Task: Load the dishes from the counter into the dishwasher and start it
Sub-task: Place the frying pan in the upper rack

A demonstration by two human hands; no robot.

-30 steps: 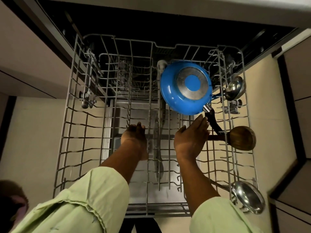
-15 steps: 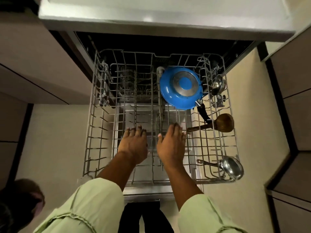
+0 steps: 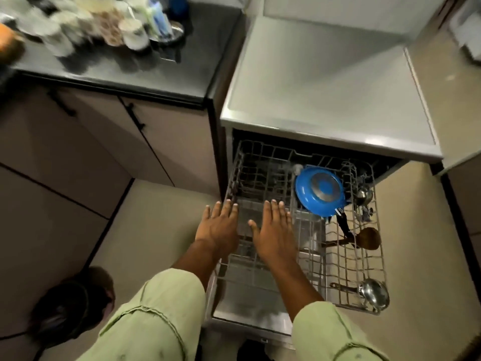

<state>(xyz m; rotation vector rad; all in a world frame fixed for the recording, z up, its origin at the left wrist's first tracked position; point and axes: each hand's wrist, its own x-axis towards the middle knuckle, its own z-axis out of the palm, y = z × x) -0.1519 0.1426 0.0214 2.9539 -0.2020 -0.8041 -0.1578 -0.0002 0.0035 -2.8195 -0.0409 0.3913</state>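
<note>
Both my hands are flat and hold nothing. My left hand [image 3: 218, 227] and right hand [image 3: 276, 235] lie palms down, fingers straight, over the left half of the pulled-out rack [image 3: 359, 307]; I cannot tell whether they touch its wires. A blue pan [image 3: 321, 194] sits bottom-up at the rack's 1 o'clock, a wooden ladle [image 3: 368, 238] at 3 o'clock, and a steel ladle [image 3: 373, 295] at 5 o'clock. At 11 o'clock of my view, blurred dishes [image 3: 104, 24] crowd the dark counter [image 3: 156, 66].
</note>
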